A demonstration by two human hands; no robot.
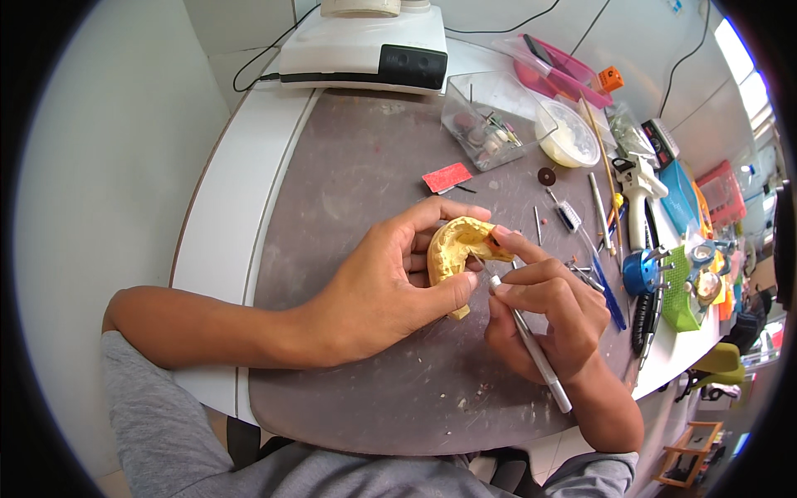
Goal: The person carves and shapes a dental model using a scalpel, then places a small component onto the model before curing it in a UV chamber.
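Note:
My left hand is closed round a yellow plaster dental cast, its thumb along the near side and fingers behind. My right hand grips a slim pale metal handpiece-like tool like a pen, its fine tip at the inner side of the cast's arch. My right index fingertip rests by a dark patch on the cast's right end.
Beyond my hands lie a red card, clear parts box, bowl of pale material and pink container. Assorted tools, a blue metal piece and green basket crowd the right. A white machine stands behind.

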